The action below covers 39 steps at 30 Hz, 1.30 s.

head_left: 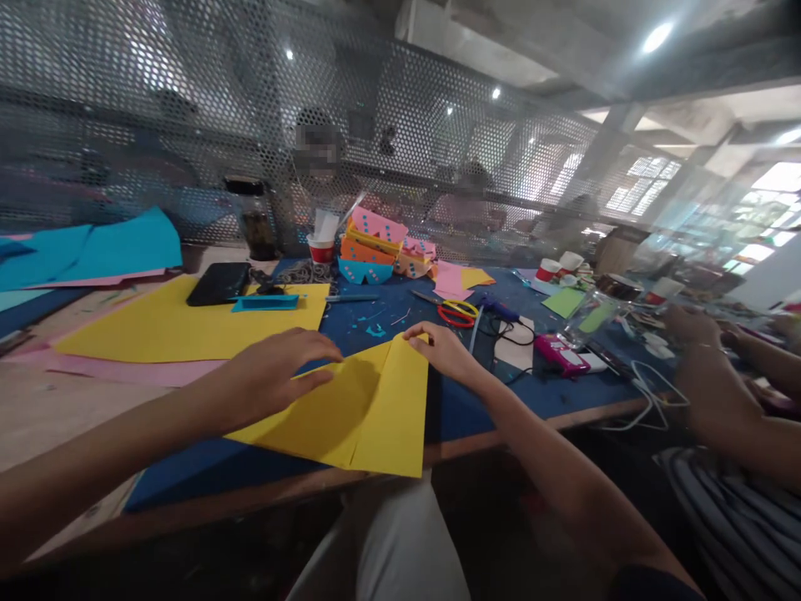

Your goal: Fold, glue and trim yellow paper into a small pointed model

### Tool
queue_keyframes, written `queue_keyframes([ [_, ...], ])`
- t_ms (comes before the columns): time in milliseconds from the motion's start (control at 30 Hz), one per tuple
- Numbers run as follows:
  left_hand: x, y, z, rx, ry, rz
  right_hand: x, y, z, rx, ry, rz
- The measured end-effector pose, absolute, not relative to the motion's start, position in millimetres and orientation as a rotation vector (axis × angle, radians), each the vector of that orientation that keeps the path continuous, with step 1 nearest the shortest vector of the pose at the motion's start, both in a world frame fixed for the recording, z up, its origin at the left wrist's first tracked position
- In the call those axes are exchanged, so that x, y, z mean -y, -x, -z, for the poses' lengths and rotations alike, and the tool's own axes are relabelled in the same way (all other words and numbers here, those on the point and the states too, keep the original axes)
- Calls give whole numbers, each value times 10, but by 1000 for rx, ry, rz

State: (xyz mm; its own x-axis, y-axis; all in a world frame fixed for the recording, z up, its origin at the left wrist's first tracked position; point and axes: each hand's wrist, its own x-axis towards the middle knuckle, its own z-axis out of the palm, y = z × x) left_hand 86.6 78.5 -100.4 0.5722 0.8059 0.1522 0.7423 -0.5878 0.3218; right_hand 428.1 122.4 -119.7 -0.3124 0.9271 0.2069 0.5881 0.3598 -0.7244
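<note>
The thumb and fingers of the right hand (441,351) are pinched together on the far edge of a folded sheet of bright yellow paper (391,417), which lies at the near edge of a blue-topped table (466,417). The left hand (269,367), fingers loosely parted and gripping nothing, is over the sheet's left part; whether it touches is unclear. Beyond lie scissors with red and yellow handles (459,314); to the left, a black rectangular phone (219,284) rests on a larger yellow paper sheet (143,330).
</note>
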Motion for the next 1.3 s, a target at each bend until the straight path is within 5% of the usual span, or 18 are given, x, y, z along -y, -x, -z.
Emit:
queue_keyframes([
  [200,-864,-1261,1315,-955,-2764,-235,-1248,-4334,1228,2065,1346,-725],
  [1300,-903,-1560,1521,-1150,-2878,-313,-1250,-4303,1360,2082,1514,-626],
])
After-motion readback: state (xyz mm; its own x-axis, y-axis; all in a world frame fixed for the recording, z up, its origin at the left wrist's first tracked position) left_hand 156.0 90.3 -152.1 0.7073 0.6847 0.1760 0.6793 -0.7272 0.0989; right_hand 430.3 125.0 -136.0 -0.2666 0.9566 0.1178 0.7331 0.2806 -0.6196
